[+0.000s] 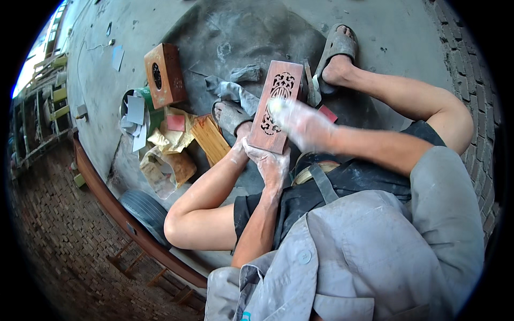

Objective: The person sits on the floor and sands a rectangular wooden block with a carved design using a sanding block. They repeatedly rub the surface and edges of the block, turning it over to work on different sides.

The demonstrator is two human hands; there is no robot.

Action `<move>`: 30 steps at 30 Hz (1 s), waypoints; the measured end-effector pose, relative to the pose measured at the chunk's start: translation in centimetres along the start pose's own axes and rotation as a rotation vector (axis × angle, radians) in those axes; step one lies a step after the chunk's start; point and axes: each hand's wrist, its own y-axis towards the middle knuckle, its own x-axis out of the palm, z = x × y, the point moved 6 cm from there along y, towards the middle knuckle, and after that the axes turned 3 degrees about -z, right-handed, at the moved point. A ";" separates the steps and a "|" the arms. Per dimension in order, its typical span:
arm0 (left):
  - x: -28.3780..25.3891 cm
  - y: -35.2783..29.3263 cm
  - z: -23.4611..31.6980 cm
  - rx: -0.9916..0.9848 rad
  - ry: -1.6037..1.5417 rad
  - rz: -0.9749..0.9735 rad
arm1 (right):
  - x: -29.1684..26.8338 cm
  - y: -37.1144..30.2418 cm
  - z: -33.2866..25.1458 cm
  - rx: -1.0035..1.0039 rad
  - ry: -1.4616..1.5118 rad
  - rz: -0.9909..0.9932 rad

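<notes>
A reddish-brown wooden box (267, 142) with an openwork carved top panel is tilted up between my legs. Dusted with white powder, my left hand (271, 163) grips its near end from below, fingers wrapped round the edge. My right hand (305, 125) is pressed against the carved panel and smeared by motion. At its fingertips is a small pale yellowish piece (276, 106), too blurred to name. A red flat piece (327, 113) lies just beyond my right wrist. Grey rags (235, 92) lie on the far left of the box, near my left foot.
Another wooden box (174, 88) with an oval opening stands at left, by a green container (155, 116) of papers. Near it lie yellowish sheets (172, 140), a red pad (175, 122) and a wooden slatted piece (210, 138). A tyre (143, 213) lies at lower left.
</notes>
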 end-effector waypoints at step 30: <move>0.3 -1.7 0.5 -0.158 -0.021 0.091 | 1.2 0.0 -7.6 0.092 0.262 0.004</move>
